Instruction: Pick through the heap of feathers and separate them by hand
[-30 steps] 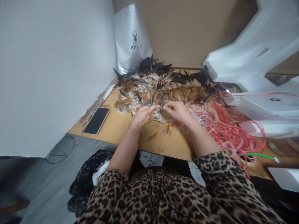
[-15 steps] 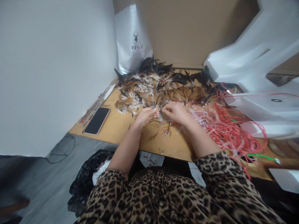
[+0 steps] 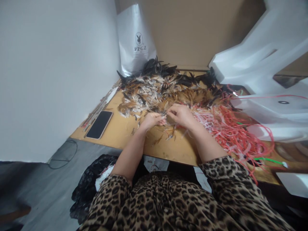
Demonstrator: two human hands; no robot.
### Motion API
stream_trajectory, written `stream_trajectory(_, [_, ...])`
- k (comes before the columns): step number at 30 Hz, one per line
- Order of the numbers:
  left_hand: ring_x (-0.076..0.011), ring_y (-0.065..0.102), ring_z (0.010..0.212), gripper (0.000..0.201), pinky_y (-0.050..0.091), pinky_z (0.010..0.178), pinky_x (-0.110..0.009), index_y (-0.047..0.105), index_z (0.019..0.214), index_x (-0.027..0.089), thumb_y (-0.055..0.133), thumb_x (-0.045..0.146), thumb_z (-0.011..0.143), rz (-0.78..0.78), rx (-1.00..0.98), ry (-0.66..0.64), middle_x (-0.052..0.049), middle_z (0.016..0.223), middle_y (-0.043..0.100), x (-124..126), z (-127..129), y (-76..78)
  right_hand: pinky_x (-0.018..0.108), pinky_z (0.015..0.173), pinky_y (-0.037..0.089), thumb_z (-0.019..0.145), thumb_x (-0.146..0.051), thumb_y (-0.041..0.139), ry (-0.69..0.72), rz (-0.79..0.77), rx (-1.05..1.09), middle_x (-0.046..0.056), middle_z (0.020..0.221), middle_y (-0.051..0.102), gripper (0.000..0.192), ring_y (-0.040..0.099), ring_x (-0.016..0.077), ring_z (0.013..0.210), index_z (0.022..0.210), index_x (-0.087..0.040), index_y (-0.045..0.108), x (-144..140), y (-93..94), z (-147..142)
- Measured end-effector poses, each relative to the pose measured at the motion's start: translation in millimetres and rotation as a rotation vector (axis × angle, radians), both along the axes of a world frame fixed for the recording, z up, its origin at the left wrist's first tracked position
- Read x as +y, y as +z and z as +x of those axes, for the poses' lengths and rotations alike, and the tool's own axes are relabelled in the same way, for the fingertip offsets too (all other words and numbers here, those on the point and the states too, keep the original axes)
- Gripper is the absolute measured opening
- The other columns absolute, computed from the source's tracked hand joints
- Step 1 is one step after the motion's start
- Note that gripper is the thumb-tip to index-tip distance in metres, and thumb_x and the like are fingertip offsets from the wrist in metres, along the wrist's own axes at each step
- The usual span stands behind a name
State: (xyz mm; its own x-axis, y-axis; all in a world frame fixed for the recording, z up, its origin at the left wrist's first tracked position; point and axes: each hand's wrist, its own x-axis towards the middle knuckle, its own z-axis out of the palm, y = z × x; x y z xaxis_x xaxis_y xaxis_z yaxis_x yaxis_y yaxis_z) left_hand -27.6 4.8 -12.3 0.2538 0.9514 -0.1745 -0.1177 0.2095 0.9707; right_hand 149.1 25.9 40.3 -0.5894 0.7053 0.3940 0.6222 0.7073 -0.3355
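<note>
Brown, white and black feathers (image 3: 154, 88) lie in a broad pile across the wooden table (image 3: 134, 134). At the pile's near edge my left hand (image 3: 154, 120) is closed, thumb against curled fingers, and a small brown feather seems pinched in it. Close on its right, my right hand (image 3: 179, 114) is closed in a pinch at the same spot; what sits between its fingertips is too small to make out. Some loose feathers (image 3: 170, 132) lie just below the hands. To the right of my right hand spreads a tangle of red and pink plastic strips (image 3: 231, 128).
A phone (image 3: 99, 124) lies at the table's left side, by thin sticks (image 3: 99, 106) along the wall. A silver-white bag (image 3: 136, 41) stands at the back. White molded pieces (image 3: 262, 61) crowd the right. A black plastic bag (image 3: 89, 186) is on the floor.
My left hand has turned slightly, its fingers curling in more under the thumb. My right hand stays nearly in place. The view has shifted very slightly.
</note>
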Motion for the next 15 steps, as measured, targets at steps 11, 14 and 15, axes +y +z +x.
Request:
stream_trajectory(11, [-0.0078, 0.054, 0.038, 0.022, 0.043, 0.041, -0.017, 0.056, 0.058, 0.010, 0.059, 0.020, 0.076, 0.074, 0.289, -0.088, -0.001, 0.043, 0.056, 1, 2, -7.1, 0.027, 0.057, 0.024, 0.085, -0.029, 0.044, 0.034, 0.078, -0.310, 0.007, 0.081, 0.059, 0.024, 0.049, 0.0147, 0.069, 0.076, -0.019, 0.064, -17, 18.2, -3])
stream_trajectory(14, [-0.0090, 0.055, 0.039, 0.022, 0.043, 0.041, -0.018, 0.057, 0.058, 0.009, 0.062, 0.024, 0.073, 0.078, 0.304, -0.226, -0.003, 0.045, 0.058, -4, 5, -5.4, 0.025, 0.058, 0.027, 0.084, -0.029, 0.046, 0.117, 0.020, -0.268, 0.005, 0.077, 0.056, 0.025, 0.049, 0.0136, 0.069, 0.073, -0.018, 0.065, -14, 14.9, -5])
stream_trajectory(15, [-0.0093, 0.055, 0.039, 0.022, 0.044, 0.042, -0.018, 0.058, 0.059, 0.008, 0.064, 0.025, 0.072, 0.079, 0.300, -0.261, -0.003, 0.045, 0.059, -5, 6, -4.8, 0.025, 0.059, 0.028, 0.083, -0.029, 0.047, 0.147, -0.015, -0.236, 0.005, 0.076, 0.056, 0.024, 0.049, 0.0131, 0.069, 0.072, -0.018, 0.066, -11, 12.4, -4])
